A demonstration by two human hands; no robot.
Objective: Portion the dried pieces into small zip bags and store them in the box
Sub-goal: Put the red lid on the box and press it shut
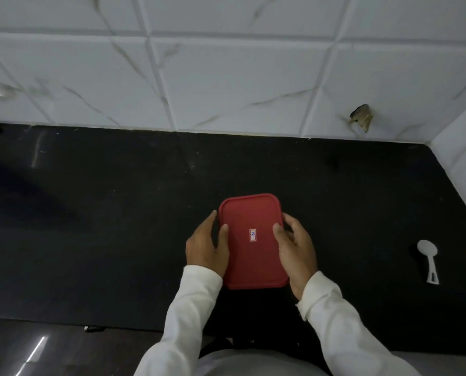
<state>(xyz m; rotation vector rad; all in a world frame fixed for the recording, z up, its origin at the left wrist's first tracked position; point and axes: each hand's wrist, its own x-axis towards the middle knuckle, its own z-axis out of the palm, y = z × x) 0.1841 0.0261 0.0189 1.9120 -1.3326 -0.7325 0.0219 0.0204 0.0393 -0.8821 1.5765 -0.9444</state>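
A rectangular box with a red lid (253,256) sits on the black countertop (118,213), close to its front edge. A small white label marks the middle of the lid. My left hand (206,246) grips the box's left side, thumb resting on the lid. My right hand (295,248) grips the right side the same way. The lid is on, so what is inside stays hidden. No zip bags or dried pieces are in view.
A white plastic spoon (428,260) lies on the counter to the right. White marble-pattern tiles (226,77) form the back wall, with a broken hole (360,116) low on the right. A side wall closes the far right corner.
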